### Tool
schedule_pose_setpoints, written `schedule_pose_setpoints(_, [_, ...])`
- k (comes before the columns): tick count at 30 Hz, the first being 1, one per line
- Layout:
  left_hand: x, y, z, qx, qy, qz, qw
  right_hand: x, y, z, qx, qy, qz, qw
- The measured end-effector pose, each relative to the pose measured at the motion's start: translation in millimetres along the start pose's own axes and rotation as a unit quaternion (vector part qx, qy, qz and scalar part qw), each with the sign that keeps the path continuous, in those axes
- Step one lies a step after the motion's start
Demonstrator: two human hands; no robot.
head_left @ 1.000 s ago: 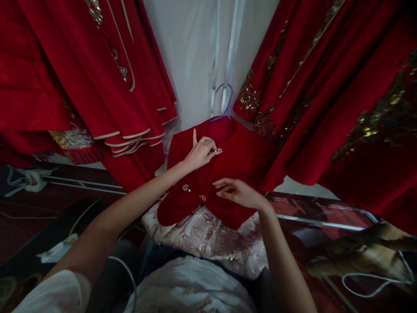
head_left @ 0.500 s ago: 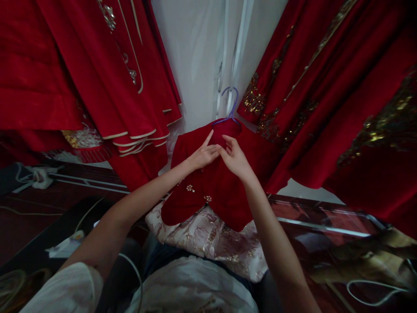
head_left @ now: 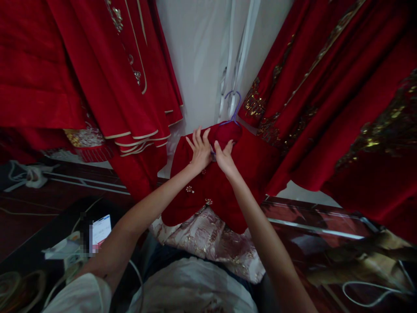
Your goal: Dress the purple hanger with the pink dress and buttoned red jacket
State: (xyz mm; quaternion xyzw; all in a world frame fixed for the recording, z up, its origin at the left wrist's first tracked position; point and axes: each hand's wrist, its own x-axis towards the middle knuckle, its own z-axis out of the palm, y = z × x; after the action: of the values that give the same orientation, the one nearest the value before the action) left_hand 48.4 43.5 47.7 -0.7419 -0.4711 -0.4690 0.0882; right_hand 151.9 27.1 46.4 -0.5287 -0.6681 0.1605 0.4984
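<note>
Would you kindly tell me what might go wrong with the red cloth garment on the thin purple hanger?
The flower-shaped beaded ornament near the hem might snag on the shiny pinkish brocade beneath. The red cloth garment could shift on its thin purple hanger if the left hand or right hand, both near its neckline, pulls hard.

Red flower-studded garment [head_left: 250, 167], front up

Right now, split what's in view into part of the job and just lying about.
Job, apparently: red garment; purple hanger at its neck; flower ornaments on its front.
Just lying or hanging about: lit screen; white cord loop; red clothes either side.
</note>
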Motion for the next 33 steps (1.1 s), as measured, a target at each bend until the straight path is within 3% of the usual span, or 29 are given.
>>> schedule_pose_setpoints(4, [14, -21, -27, 0.01, -0.017, -0.03, 0.999, -21, 7, -27, -0.031, 0.15, 0.11, 0.982])
schedule_pose_setpoints(8, [32, -33, -55, 0.075, -0.057, 0.001, 0.996, -28, 21, -78, -0.187, 0.217, 0.042, 0.957])
schedule_pose_setpoints(13, [34, -45, -60, 0.116, -0.082, -0.045, 0.989, -24, 30, -127, -0.265, 0.214, -0.003, 0.94])
schedule_pose_setpoints(17, [29, -55, -62, 0.08, -0.084, -0.102, 0.988, -29, 22, -138, -0.225, 0.176, -0.048, 0.957])
schedule_pose_setpoints(23, [54, -57, -73, 0.002, -0.026, -0.114, 0.993, -21, 16, -149, -0.197, 0.213, -0.111, 0.951])
schedule_pose_setpoints(27, [82, -75, -61, -0.066, -0.053, -0.084, 0.993, -4, 32, -156, -0.233, 0.213, -0.103, 0.943])
schedule_pose_setpoints(33, [104, -100, -33, -0.139, -0.121, -0.173, 0.968, 1, 66, -163, -0.346, 0.188, -0.039, 0.918])
